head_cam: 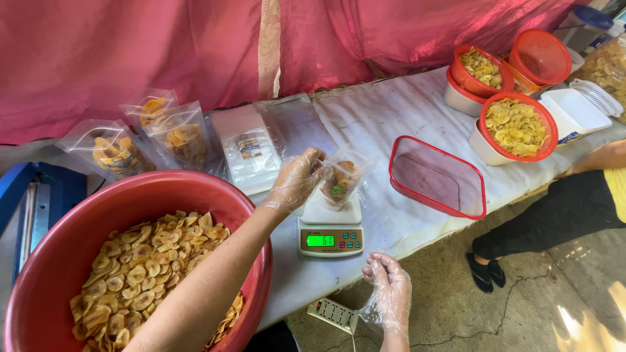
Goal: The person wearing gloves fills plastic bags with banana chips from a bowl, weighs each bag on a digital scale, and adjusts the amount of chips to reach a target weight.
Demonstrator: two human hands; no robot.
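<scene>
My left hand (297,180), in a thin clear glove, grips the top of a small clear pouch (342,179) partly filled with yellow banana chips. The pouch rests on the white platform of a small kitchen scale (330,229) with a lit green display. My right hand (389,292), also gloved, hangs below the table edge with fingers loosely curled and nothing in it. A big red basin (52,261) of banana chips sits at the lower left, under my left forearm.
Filled chip pouches (147,133) and a stack of empty pouches (250,148) stand behind the scale. A red rectangular tray (437,179) lies right. Red strainer baskets of chips (515,125) sit far right. Another person's legs (541,225) stand beside the table. A calculator (332,314) lies at the edge.
</scene>
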